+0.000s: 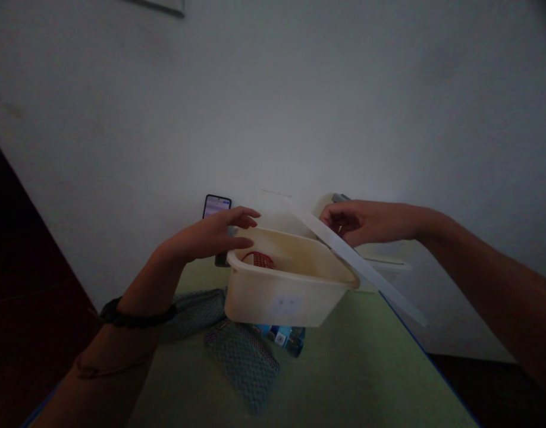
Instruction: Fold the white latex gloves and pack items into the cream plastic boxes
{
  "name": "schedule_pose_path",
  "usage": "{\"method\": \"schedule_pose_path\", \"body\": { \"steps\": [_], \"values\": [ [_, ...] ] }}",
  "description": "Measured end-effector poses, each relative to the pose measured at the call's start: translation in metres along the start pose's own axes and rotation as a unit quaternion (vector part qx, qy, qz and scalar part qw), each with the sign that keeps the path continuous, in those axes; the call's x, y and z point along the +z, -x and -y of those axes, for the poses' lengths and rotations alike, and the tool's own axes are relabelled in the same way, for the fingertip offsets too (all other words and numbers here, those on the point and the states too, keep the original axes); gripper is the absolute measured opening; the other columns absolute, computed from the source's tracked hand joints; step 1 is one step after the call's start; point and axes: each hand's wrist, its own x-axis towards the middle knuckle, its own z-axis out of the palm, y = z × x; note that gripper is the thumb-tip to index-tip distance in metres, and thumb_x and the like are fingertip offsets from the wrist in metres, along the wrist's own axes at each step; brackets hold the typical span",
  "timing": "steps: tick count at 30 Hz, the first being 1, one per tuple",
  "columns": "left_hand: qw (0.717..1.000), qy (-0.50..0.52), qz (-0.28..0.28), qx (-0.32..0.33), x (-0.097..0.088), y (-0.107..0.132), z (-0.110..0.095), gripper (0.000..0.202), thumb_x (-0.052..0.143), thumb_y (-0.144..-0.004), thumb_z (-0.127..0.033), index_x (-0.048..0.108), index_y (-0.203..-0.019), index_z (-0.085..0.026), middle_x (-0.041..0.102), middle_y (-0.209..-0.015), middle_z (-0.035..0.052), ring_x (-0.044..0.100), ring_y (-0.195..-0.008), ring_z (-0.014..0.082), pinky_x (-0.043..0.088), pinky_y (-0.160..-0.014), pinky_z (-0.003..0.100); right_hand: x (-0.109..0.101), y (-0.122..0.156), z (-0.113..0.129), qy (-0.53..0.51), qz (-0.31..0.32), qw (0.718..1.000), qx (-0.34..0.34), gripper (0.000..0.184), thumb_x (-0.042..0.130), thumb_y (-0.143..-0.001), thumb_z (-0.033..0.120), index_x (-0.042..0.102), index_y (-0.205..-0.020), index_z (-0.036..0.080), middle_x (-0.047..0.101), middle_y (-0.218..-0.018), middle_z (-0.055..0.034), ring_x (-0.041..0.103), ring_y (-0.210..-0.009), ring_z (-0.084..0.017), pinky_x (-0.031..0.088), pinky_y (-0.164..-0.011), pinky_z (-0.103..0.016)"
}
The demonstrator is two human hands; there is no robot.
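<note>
A cream plastic bin stands on the table, open at the top. Inside it lies a red patterned item, mostly hidden by the wall. My left hand is at the bin's left rim, thumb and fingers apart; whether the thumb touches the rim I cannot tell. A white flat lid, seen nearly edge-on, slants over the bin's right end. My right hand has its curled fingers on the lid's edge, partly hidden behind it.
A phone leans upright against the wall behind my left hand. A grey-blue woven cloth and a plastic bottle lie before the bin on the green table. Another white object is behind the lid at right.
</note>
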Motion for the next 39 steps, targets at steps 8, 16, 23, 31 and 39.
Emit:
{"method": "schedule_pose_path", "body": {
  "steps": [8,16,23,31,39],
  "values": [
    [0.971,-0.040,-0.126,0.202,-0.002,0.001,-0.006,0.062,0.069,-0.073,-0.027,0.044,-0.130,-0.026,0.045,-0.133,0.0114,0.048,-0.119,0.0233,0.044,-0.095,0.038,0.011,-0.048,0.014,0.036,0.017,0.998,-0.045,0.026,0.058,-0.068,0.018,0.054,-0.094,0.016,0.056,-0.092,-0.0042,0.053,-0.079,-0.015,0.045,-0.071,-0.027],
    [0.931,-0.100,-0.216,0.278,0.003,-0.007,-0.004,0.014,0.059,-0.080,-0.012,0.071,-0.086,-0.016,0.073,-0.088,0.0062,0.066,-0.084,0.0141,0.051,-0.079,0.026,0.023,-0.039,0.011,0.008,-0.096,0.990,-0.101,0.024,0.056,-0.081,0.033,0.059,-0.099,0.019,0.066,-0.101,-0.0056,0.062,-0.093,-0.018,0.048,-0.085,-0.033],
    [0.913,-0.089,-0.269,0.295,0.003,-0.006,-0.003,0.017,0.064,-0.077,-0.012,0.073,-0.088,-0.021,0.075,-0.091,0.0047,0.068,-0.091,0.0164,0.053,-0.084,0.030,0.042,0.025,-0.021,0.051,-0.254,0.965,0.035,0.046,0.045,-0.083,0.058,0.060,-0.115,0.028,0.064,-0.115,-0.0049,0.059,-0.104,-0.027,0.047,-0.090,-0.041],
    [0.913,-0.094,-0.271,0.290,0.002,-0.002,-0.011,0.016,0.066,-0.077,-0.015,0.073,-0.087,-0.025,0.075,-0.090,0.0021,0.067,-0.092,0.0163,0.053,-0.084,0.030,0.068,0.025,-0.051,-0.074,-0.358,0.927,0.082,0.059,0.031,-0.084,0.066,0.060,-0.118,0.028,0.055,-0.131,-0.0033,0.043,-0.126,-0.027,0.022,-0.112,-0.045],
    [0.909,-0.013,-0.290,0.300,-0.002,0.003,-0.012,0.014,0.066,-0.078,-0.017,0.074,-0.085,-0.026,0.075,-0.090,-0.0001,0.069,-0.088,0.0168,0.055,-0.083,0.031,0.064,0.019,-0.039,-0.474,-0.395,0.781,0.099,0.049,0.045,-0.077,0.067,0.062,-0.107,0.032,0.065,-0.119,-0.0001,0.060,-0.110,-0.021,0.046,-0.096,-0.033]
  ]
}}
